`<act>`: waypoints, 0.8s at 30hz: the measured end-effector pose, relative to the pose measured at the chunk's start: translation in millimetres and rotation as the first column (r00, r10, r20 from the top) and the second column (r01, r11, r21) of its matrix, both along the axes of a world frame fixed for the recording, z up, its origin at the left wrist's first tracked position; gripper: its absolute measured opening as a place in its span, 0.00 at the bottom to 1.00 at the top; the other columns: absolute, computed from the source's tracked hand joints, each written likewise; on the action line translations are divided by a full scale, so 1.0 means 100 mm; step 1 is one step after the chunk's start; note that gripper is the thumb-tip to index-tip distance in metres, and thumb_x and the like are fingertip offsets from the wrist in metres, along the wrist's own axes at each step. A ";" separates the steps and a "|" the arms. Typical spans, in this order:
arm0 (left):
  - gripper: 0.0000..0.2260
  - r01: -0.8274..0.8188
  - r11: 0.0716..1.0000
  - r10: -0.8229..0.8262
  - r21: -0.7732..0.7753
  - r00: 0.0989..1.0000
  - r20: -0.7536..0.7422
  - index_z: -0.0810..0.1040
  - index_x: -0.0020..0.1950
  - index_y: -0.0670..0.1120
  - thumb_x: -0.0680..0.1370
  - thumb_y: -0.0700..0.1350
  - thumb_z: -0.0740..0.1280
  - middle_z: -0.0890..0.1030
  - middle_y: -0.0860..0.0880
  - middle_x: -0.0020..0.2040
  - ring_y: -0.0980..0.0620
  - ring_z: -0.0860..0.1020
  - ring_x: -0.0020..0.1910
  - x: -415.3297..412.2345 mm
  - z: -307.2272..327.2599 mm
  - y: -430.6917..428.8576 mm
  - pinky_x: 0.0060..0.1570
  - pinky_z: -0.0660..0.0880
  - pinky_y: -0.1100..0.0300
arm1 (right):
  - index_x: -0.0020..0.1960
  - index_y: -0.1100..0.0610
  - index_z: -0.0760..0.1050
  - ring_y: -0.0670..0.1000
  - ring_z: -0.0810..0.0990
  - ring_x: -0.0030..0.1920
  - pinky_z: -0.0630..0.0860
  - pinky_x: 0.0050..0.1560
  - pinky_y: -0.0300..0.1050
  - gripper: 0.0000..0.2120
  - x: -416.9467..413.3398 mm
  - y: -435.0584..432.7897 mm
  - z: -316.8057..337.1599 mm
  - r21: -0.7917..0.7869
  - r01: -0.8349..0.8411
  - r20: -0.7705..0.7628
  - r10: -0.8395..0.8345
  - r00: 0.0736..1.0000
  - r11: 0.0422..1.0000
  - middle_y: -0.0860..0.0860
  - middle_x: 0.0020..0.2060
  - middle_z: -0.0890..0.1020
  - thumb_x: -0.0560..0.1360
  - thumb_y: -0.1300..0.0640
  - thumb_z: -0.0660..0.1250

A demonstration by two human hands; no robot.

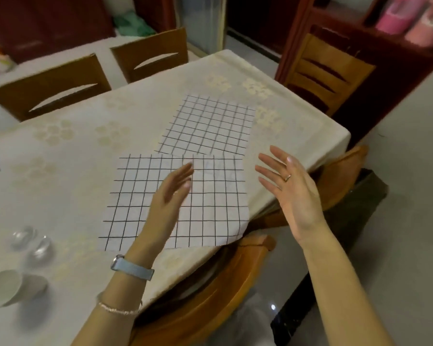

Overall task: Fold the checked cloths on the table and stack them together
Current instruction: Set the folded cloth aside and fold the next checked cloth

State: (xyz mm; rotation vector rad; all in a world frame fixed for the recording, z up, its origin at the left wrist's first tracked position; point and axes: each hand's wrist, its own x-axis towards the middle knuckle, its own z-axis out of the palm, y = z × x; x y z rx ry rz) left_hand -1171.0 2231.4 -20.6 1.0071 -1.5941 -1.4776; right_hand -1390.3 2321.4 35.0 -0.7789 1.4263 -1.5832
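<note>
The fingers [183, 174] of my left hand [171, 196] are straight and close together and hold nothing. They are above the middle of the near checked cloth [210, 208], a flat white square of thin fabric with a black grid; I cannot tell if they touch it or only hover. The fingers [270, 171] of my right hand [293, 193] are straight and spread, also empty, in the air just beside the right edge of this cloth, over the edge of the table [73, 151] with its cream flowered covering. The far checked cloth [208, 126], of the same white fabric with a black grid, lies flat behind the near one and is turned a little. Their edges meet or overlap slightly; which is on top I cannot tell. Both are unfolded, so I judge the folding is only at its beginning. The near right corner of the near cloth hangs over the table edge, so I would first draw it fully onto the table. Then I would pinch two corners of one side, carry them to the opposite side along the grid lines, and smooth the crease with a flat palm. I should lift lightly, because the thin fabric may drag the far cloth where they meet.
</note>
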 end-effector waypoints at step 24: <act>0.43 0.344 0.919 0.097 -0.195 0.280 0.955 0.54 0.79 0.54 0.70 0.66 0.67 0.56 0.44 0.80 0.41 0.55 0.78 -0.82 -1.96 0.31 0.73 0.56 0.35 | 0.77 0.43 0.58 0.50 0.48 0.79 0.47 0.78 0.49 0.32 -1.23 -1.28 -2.13 0.683 -0.655 -0.653 0.674 -0.347 0.325 0.47 0.80 0.53 0.77 0.50 0.66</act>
